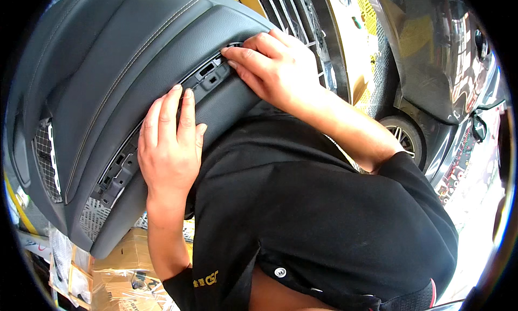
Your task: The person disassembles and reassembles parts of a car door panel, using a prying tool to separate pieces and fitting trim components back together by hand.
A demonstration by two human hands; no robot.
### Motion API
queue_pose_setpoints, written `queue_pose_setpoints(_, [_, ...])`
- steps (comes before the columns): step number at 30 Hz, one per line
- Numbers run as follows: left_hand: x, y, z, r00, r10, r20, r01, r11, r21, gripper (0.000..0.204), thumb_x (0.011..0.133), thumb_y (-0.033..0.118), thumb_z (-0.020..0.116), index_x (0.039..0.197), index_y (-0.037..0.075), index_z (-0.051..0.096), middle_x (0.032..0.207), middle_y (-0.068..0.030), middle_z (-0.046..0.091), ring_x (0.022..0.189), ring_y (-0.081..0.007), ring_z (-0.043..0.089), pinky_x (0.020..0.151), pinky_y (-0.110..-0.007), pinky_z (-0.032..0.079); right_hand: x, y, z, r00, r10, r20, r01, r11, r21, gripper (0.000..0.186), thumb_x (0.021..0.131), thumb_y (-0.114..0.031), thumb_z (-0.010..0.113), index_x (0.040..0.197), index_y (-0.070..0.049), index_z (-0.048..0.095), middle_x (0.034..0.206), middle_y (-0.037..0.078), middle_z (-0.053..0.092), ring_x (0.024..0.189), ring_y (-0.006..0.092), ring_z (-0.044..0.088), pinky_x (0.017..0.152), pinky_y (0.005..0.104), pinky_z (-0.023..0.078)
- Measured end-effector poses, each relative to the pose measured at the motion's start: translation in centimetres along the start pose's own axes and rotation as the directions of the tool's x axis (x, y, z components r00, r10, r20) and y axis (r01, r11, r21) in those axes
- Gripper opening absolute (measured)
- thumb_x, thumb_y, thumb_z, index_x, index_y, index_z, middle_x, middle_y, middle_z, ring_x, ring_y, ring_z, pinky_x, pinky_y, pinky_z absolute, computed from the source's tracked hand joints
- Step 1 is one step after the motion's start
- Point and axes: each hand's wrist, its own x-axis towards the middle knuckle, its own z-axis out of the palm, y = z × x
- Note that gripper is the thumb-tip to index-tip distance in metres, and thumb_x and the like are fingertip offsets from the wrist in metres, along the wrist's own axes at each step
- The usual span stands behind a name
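A large black car dashboard, leather-covered with a curved line of pale stitching, lies across my front. A long recessed groove runs along it, showing black plastic brackets with square slots. My left hand lies over the middle of this groove with its fingers stretched out, fingertips touching the upper edge. Farther along, at the groove's right end, my right hand has index finger and thumb close together on the edge. Whatever is between those fingertips is too small or hidden to make out.
Mesh-covered vent openings show at the dashboard's left end. Below it stands a cardboard box wrapped in clear film. A grille-like part lies beyond my right hand. A dark car with a visible wheel stands at the right.
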Motion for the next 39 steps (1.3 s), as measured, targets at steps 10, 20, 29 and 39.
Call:
queue_pose_setpoints(10, [0.8, -0.1, 0.2, 0.995, 0.098, 0.016, -0.098, 0.995, 0.010, 0.050, 0.109, 0.033, 0.059, 0.142, -0.004, 0.063, 0.147, -0.0187, 0.062, 0.129, -0.0388, 0.060, 0.111, -0.049, 0.051, -0.8, 0.0, 0.1, 0.999, 0.041, -0.012, -0.040, 0.994, 0.099, 0.023, 0.085, -0.026, 0.084, 0.106, -0.017, 0.081, 0.086, -0.002, 0.067, 0.080, 0.0201, 0.064, 0.070, 0.0353, 0.054])
queue_pose_setpoints(20, [0.9, 0.4, 0.3, 0.997, 0.082, 0.002, -0.082, 0.994, 0.069, 0.048, 0.110, 0.035, 0.058, 0.140, -0.002, 0.066, 0.143, -0.0171, 0.064, 0.125, -0.0376, 0.062, 0.108, -0.048, 0.052, -1.0, 0.0, 0.3, 0.998, 0.052, -0.030, -0.048, 0.991, 0.127, 0.027, 0.078, -0.025, 0.086, 0.104, -0.020, 0.081, 0.086, -0.004, 0.065, 0.077, 0.0185, 0.061, 0.067, 0.0341, 0.054])
queue_pose_setpoints(29, [1.4, 1.0, 0.6, 0.998, 0.058, -0.029, -0.054, 0.990, 0.128, 0.049, 0.109, 0.040, 0.059, 0.138, 0.001, 0.068, 0.140, -0.0146, 0.065, 0.123, -0.0350, 0.062, 0.104, -0.047, 0.054, -0.4, 0.3, 0.6, 0.999, 0.042, -0.022, -0.039, 0.991, 0.129, 0.027, 0.078, -0.027, 0.084, 0.104, -0.022, 0.082, 0.084, -0.006, 0.063, 0.077, 0.0177, 0.063, 0.066, 0.0346, 0.053])
queue_pose_setpoints(39, [2.1, 0.9, 0.5, 0.995, 0.096, 0.018, -0.097, 0.987, 0.131, 0.050, 0.109, 0.039, 0.059, 0.142, 0.001, 0.065, 0.146, -0.0141, 0.064, 0.127, -0.0363, 0.062, 0.109, -0.048, 0.052, 0.0, -0.2, -0.2, 0.996, 0.036, 0.076, -0.039, 0.998, 0.044, 0.027, 0.081, -0.028, 0.070, 0.105, -0.021, 0.080, 0.088, -0.005, 0.063, 0.084, 0.0173, 0.066, 0.068, 0.0348, 0.054])
